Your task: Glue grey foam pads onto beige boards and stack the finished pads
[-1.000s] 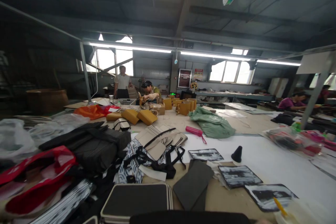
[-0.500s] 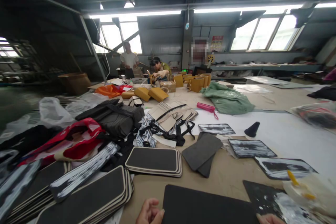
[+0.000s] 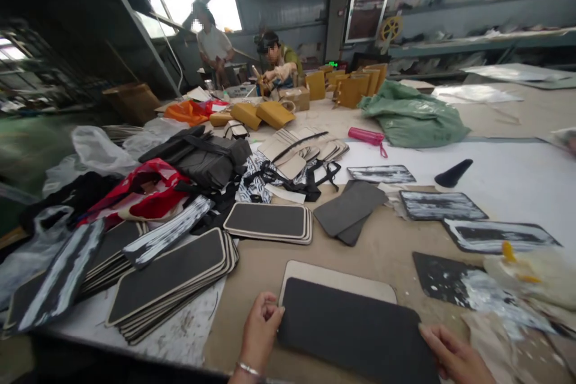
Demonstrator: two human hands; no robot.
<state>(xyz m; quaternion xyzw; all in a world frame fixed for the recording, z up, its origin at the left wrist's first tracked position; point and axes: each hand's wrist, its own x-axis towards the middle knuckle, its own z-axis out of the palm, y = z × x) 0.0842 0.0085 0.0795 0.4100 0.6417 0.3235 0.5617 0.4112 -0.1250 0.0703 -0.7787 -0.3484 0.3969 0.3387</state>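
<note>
A dark grey panel with rounded corners (image 3: 348, 330) is held between my two hands at the front of the table. My left hand (image 3: 261, 330) pinches its left edge, fingers curled, and wears a bracelet at the wrist. My right hand (image 3: 450, 351) grips the right edge between thumb and fingers. Beneath the dark panel a beige panel (image 3: 330, 273) shows along the far side; whether the two touch is unclear. Farther back lie a stack of dark panels with beige borders (image 3: 265, 220) and two loose dark grey panels (image 3: 351, 207).
At left are stacked bordered panels (image 3: 171, 279) and a red cloth bag (image 3: 144, 189). White-smeared panels (image 3: 443, 205) and a yellow-handled tool (image 3: 508, 252) by a pale tub lie right. A green bag (image 3: 414, 117) is farther back. Two people work beyond the table.
The view has tilted downward, showing more of both hands and the table front. The beige panel now shows behind the dark one. Both hands still hold the dark panel.
</note>
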